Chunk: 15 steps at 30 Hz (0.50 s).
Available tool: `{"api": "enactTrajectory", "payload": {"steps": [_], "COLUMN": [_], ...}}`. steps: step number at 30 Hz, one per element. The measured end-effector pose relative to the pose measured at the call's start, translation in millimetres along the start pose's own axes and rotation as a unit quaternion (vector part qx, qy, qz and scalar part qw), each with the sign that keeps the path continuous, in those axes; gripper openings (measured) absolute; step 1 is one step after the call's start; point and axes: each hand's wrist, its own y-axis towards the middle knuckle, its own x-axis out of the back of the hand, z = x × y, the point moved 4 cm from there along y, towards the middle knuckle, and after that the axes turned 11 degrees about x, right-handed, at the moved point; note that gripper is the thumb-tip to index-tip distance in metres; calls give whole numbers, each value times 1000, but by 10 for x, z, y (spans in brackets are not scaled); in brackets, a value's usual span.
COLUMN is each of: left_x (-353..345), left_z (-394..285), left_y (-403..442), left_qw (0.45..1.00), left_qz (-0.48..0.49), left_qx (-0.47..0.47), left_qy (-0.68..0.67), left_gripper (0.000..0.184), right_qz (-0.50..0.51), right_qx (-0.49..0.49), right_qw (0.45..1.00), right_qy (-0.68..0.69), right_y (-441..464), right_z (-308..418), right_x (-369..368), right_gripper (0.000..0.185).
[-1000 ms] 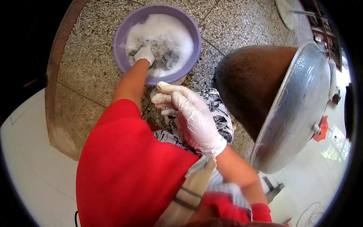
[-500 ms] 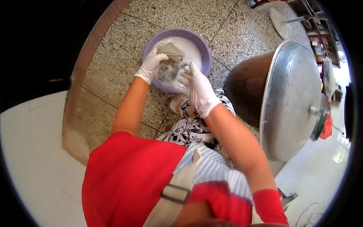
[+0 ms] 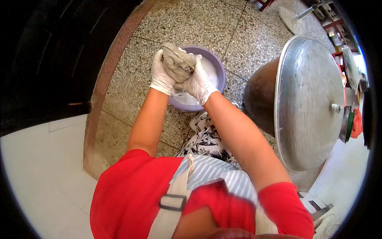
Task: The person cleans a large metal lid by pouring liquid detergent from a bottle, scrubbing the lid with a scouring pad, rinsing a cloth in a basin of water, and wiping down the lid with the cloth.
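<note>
A wet grey cloth (image 3: 175, 63) is bunched up between my two gloved hands, above the left part of a purple basin (image 3: 220, 71). My left hand (image 3: 160, 75) grips its left side, with the fingers partly hidden behind the cloth. On the other side, my right hand (image 3: 197, 81) holds the cloth's right edge, fingers bent against it. Both hands wear thin white gloves. White suds and cloudy water (image 3: 209, 67) show in the basin to the right of and below the hands.
A large brown vessel (image 3: 258, 93) with a broad metal lid (image 3: 308, 103) stands at the right. A speckled stone floor (image 3: 191, 24) lies around the basin. At the upper right is a pale round stand base (image 3: 291, 20). Patterned trousers (image 3: 205, 141) show below the basin.
The grey cloth has come up out of the suds and is now raised in both hands. My right hand, apart from the cloth before, has closed on it. The view has shifted.
</note>
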Motion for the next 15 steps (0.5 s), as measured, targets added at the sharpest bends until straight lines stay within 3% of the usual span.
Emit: {"api": "enactTrajectory", "payload": {"steps": [1, 2, 3, 7, 8, 9, 11, 15], "left_x": [14, 18, -8, -215, -295, -345, -148, -168], "left_z": [-2, -1, 3, 8, -51, -106, -203, -316], "left_y": [31, 88, 88, 86, 53, 12, 160, 137], "left_qw": [1000, 999, 999, 986, 953, 897, 874, 827], "left_qz": [-24, 37, 33, -54, -93, -129, -117, -154], "left_qx": [7, 38, 39, 47, -3, -53, -62, -31], "left_qy": [12, 11, 14, 151, 289, 420, 468, 539], "left_gripper": [52, 47, 47, 25, 27, 31, 35, 35], "right_qz": [-25, -24, 6, 23, -54, -53, -12, 72], "right_qx": [-22, -24, -16, 4, -18, -20, 5, -6], "right_qw": [999, 999, 1000, 999, 998, 998, 1000, 997], "right_qy": [23, 27, 23, 38, -27, -23, 18, -28], "right_y": [-14, -6, 18, 20, -66, -31, 143, 169], "right_z": [18, 29, 38, 46, 104, 69, -24, -45], "right_x": [-4, -3, -14, -189, -115, -71, 38, 142], "right_gripper": [79, 79, 76, 67, 57, 57, 43, 40]}}
